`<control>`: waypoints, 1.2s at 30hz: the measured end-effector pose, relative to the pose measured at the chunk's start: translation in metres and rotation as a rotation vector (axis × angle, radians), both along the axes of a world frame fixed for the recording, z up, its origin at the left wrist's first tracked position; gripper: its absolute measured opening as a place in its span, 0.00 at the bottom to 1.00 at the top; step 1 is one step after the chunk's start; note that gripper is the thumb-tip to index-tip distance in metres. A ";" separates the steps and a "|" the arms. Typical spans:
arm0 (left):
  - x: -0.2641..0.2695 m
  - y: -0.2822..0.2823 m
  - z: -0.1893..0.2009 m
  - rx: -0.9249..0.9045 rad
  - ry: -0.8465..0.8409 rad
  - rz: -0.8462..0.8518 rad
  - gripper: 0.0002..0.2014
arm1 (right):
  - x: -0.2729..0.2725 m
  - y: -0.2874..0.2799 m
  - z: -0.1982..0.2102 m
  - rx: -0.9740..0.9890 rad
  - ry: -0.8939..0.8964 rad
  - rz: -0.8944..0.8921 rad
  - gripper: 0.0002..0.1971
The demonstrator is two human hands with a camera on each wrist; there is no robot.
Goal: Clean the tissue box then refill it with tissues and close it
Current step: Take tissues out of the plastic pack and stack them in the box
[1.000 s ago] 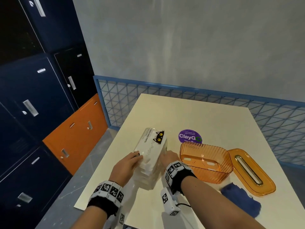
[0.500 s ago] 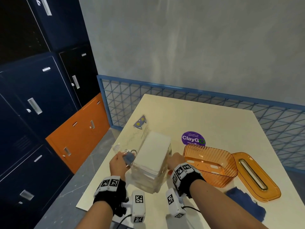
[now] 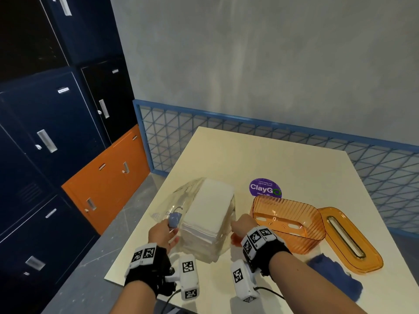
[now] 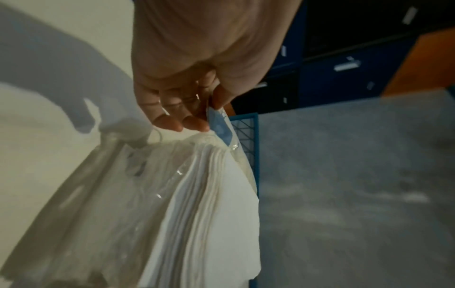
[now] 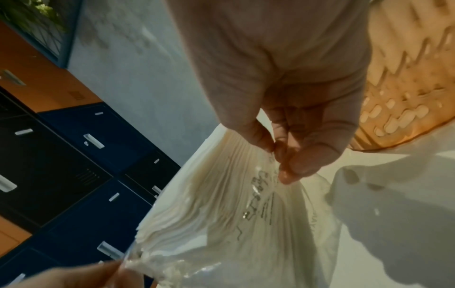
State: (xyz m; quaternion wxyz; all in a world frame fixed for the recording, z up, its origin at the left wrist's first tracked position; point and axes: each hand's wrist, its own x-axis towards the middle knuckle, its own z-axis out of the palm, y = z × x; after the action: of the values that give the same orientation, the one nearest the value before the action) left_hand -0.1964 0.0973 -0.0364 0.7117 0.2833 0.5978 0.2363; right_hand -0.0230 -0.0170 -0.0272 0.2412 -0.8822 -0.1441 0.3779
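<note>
Cream rectangular table [image 3: 272, 159] carries it all. On its right side sits the open ribbed orange plastic tissue box [image 3: 286, 225], its slotted orange lid [image 3: 349, 239] just beside, a dark blue cloth [image 3: 333, 279] in front. Left of the box stands the white tissue stack [image 3: 208, 211] inside a clear plastic wrapper [image 3: 174, 202]. Left hand [image 3: 162, 233] pinches the wrapper's blue-tabbed edge; right hand [image 3: 242, 225] pinches the opposite wrapper edge, spreading it apart.
</note>
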 end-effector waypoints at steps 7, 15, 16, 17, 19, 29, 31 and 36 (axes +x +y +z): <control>-0.008 0.002 -0.006 -0.058 -0.007 0.092 0.13 | -0.003 -0.002 0.000 0.026 0.021 -0.028 0.11; 0.004 -0.030 0.026 0.794 0.740 -0.159 0.26 | 0.016 -0.027 0.047 0.197 -0.177 0.122 0.13; 0.010 -0.038 0.031 0.908 0.811 -0.219 0.25 | 0.025 -0.035 0.051 0.209 -0.268 0.133 0.13; 0.018 -0.045 0.035 1.001 0.846 -0.270 0.23 | 0.035 -0.044 0.056 0.195 -0.375 0.135 0.14; 0.035 -0.052 0.034 1.153 0.833 -0.394 0.18 | 0.057 -0.066 0.060 0.121 -0.553 0.108 0.15; 0.081 -0.052 0.016 1.189 1.070 -1.013 0.26 | 0.113 -0.142 0.023 -0.238 -0.482 0.010 0.24; 0.081 -0.051 0.015 1.184 1.081 -1.021 0.24 | 0.110 -0.147 0.019 -0.190 -0.450 -0.010 0.23; 0.082 -0.051 0.020 1.138 1.000 -0.968 0.19 | 0.097 -0.151 0.014 -0.139 -0.491 -0.028 0.21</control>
State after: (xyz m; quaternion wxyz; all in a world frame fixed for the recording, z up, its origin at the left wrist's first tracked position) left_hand -0.1147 0.0459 -0.0167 0.1419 0.8839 0.4453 0.0199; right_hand 0.0736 -0.1678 -0.0129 0.1432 -0.9639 -0.1597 0.1580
